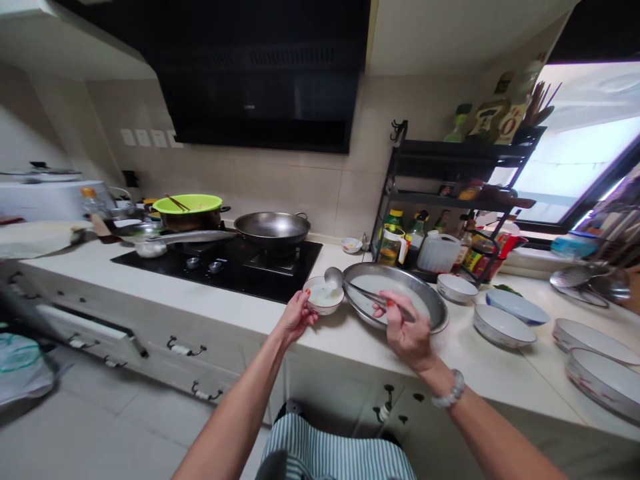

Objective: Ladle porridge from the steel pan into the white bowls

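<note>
My left hand (297, 316) grips the near left rim of a small white bowl (324, 307) that has pale liquid in it. My right hand (406, 328) is closed round the handle of a metal ladle (334, 278). The ladle's cup is over the small bowl, tilted, and its handle crosses above a wide steel basin (440, 319). Whitish liquid fills part of that basin, which stands on the white counter right beside the small bowl.
Left of the bowl is a black gas hob (225, 272) with a wok (273, 229) and a pot under a green basket (187, 203). A black rack (460, 198) with bottles stands behind the basin. Several bowls, one a white bowl (504, 325), lie at the right.
</note>
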### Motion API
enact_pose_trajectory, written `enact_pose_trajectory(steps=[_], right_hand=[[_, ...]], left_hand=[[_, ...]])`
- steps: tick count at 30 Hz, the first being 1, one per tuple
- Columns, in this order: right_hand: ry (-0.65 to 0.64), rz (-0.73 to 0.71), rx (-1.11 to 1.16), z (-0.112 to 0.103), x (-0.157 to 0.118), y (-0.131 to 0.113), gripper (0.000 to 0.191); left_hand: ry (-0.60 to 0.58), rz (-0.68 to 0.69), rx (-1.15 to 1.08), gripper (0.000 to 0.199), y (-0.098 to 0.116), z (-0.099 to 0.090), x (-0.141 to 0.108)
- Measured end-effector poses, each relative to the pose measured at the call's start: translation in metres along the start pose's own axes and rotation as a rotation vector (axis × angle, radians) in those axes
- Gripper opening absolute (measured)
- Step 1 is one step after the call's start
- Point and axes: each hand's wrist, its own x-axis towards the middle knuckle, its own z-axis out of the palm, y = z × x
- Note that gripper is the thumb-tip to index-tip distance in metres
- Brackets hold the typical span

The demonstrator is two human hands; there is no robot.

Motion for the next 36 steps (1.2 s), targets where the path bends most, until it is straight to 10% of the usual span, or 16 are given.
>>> enact_pose_trajectory(steps=[5, 13, 25, 36], right_hand=[[-0.135, -0.281, -0.033, -0.004, -0.011, 0.005, 0.021], [0.361, 0.308, -0.004, -0.017, 0.009, 0.015, 0.032], [0.327, 0.462, -0.076, -0.038, -0.007, 0.050, 0.035], [0.564, 0.615, 0.135, -0.048, 0.007, 0.064, 0.021]], left_hand=[[-0.015, -0.002, -0.008, 0.051, 0.001, 0.001, -0.001], [-0.005, -0.001, -0.004, 0.053, 0.002, 0.001, -0.002], [0.000, 0.003, -0.007, 0.052, 0.002, 0.001, -0.001], [-0.015, -0.001, 0.001, 0.051, 0.001, -0.001, 0.000]])
